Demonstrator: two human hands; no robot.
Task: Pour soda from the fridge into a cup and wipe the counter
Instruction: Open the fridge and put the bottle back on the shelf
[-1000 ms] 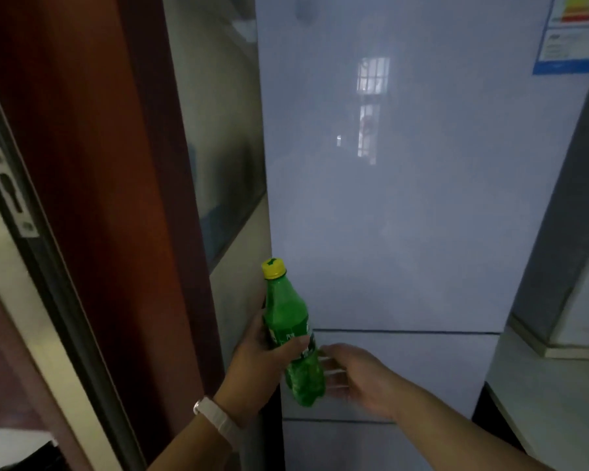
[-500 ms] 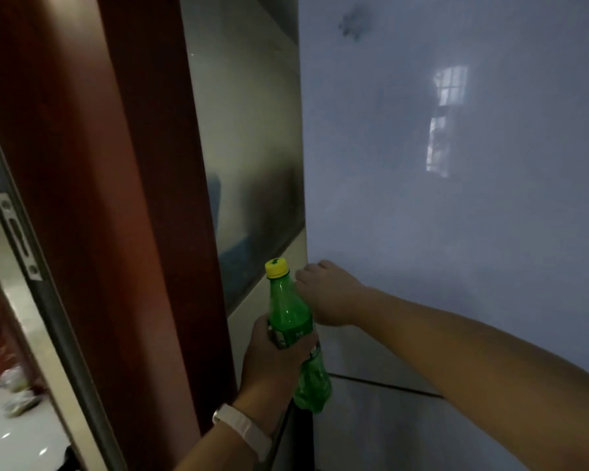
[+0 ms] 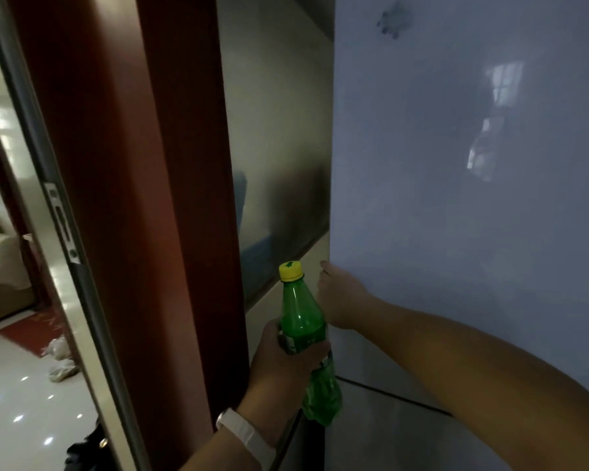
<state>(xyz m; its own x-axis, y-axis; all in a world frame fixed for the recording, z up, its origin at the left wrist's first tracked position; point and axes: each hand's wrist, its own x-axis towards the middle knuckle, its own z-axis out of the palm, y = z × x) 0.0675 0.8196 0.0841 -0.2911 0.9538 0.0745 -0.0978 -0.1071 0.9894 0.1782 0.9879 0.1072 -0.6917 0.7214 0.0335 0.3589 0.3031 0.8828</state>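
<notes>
Left hand (image 3: 283, 368), with a white band (image 3: 249, 433) on its wrist, holds a green transparent plastic soda bottle (image 3: 301, 317) upright, low in the view, just in front of the left edge of the tall, glossy, pale blue-grey fridge door (image 3: 456, 249). The bottle has a yellow screw cap (image 3: 290, 270), which is on, a label band around its middle and a ribbed lower part that shows below the hand. The fingers and the thumb are curled around the middle, over the label. The right hand (image 3: 342, 295) reaches behind the bottle and touches the left edge of the fridge door. Its thumb points up along the edge, but its other fingers are hidden, so one cannot tell if they are bent or straight.
</notes>
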